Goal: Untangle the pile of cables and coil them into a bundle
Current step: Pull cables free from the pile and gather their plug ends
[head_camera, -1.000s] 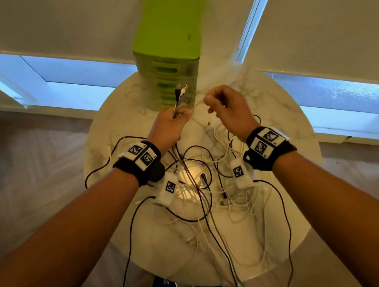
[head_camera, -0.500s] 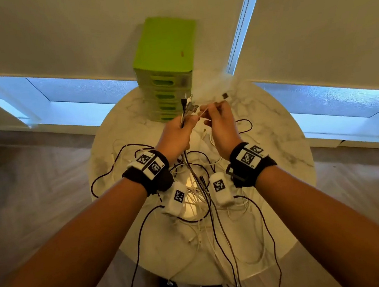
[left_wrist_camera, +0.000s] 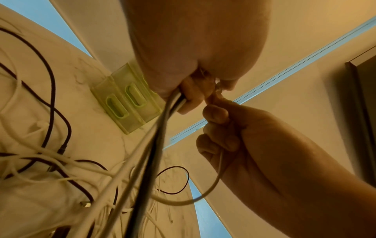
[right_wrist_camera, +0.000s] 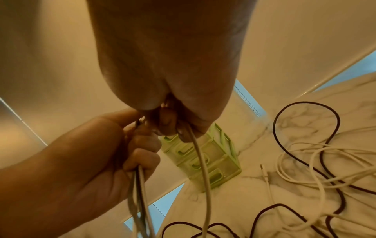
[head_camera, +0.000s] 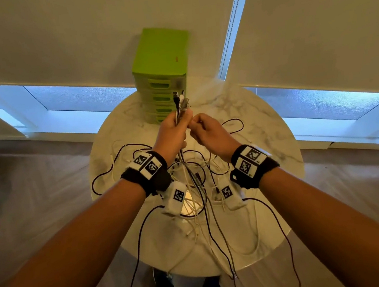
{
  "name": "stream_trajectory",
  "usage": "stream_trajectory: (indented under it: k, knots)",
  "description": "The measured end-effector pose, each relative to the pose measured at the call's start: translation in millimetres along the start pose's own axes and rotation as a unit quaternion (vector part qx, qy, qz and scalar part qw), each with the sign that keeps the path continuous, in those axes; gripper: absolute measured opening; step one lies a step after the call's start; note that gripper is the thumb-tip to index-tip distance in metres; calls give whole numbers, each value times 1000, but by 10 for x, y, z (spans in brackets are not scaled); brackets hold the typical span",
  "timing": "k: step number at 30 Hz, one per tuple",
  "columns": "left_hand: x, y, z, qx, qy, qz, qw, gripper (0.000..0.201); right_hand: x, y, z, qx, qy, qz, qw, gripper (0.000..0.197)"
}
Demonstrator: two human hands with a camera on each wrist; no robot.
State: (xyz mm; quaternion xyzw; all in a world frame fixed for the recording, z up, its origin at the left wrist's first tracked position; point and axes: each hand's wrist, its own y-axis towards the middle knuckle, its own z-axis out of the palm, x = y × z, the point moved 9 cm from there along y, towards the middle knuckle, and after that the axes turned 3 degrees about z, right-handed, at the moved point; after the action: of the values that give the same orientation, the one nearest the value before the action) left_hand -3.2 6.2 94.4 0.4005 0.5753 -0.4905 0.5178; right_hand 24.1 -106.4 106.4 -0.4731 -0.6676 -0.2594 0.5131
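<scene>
A tangle of black and white cables (head_camera: 196,189) lies on the round marble table (head_camera: 275,138). My left hand (head_camera: 174,131) is raised above it and grips a bunch of cable ends (head_camera: 180,103), whose plugs stick up past the fist; the strands (left_wrist_camera: 158,136) hang down to the pile. My right hand (head_camera: 208,130) is pressed close against the left and pinches a single white cable (right_wrist_camera: 200,161), its end hidden between the fingers. That white cable (left_wrist_camera: 213,182) loops down under the right hand (left_wrist_camera: 227,132) to the table.
A green plastic drawer unit (head_camera: 164,73) stands at the table's far edge, just behind the hands. Loose black loops (head_camera: 233,126) spread right of the hands and over the left rim (head_camera: 102,176). Some cables hang off the near edge (head_camera: 222,253). Window blinds stand behind.
The right hand has closed in from the right until it meets the left fist. The left hand kept its grip on the bunch, plugs still pointing up.
</scene>
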Motion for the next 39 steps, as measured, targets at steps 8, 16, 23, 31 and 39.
stream_trajectory:
  k: [8, 16, 23, 31, 39]
  knots:
    - [-124, -77, -27, -26, 48, 25, 998, 36, 0, -252, 187, 3, 11, -17, 1000, 31]
    - [-223, -169, -73, -23, 70, 53, 996, 45, 76, -493, 319, 57, 59, -10, 997, 44]
    - [-174, -133, -115, -17, -30, 11, 999, 36, -294, -766, 544, 127, 78, -1, 989, 42]
    - [-471, -114, -202, -7, -101, 7, 995, 36, -1012, -755, 247, 116, -171, 37, 978, 46]
    - [-235, -174, -181, -1, -6, -7, 1000, 24, -110, -229, -395, -84, -89, -47, 991, 33]
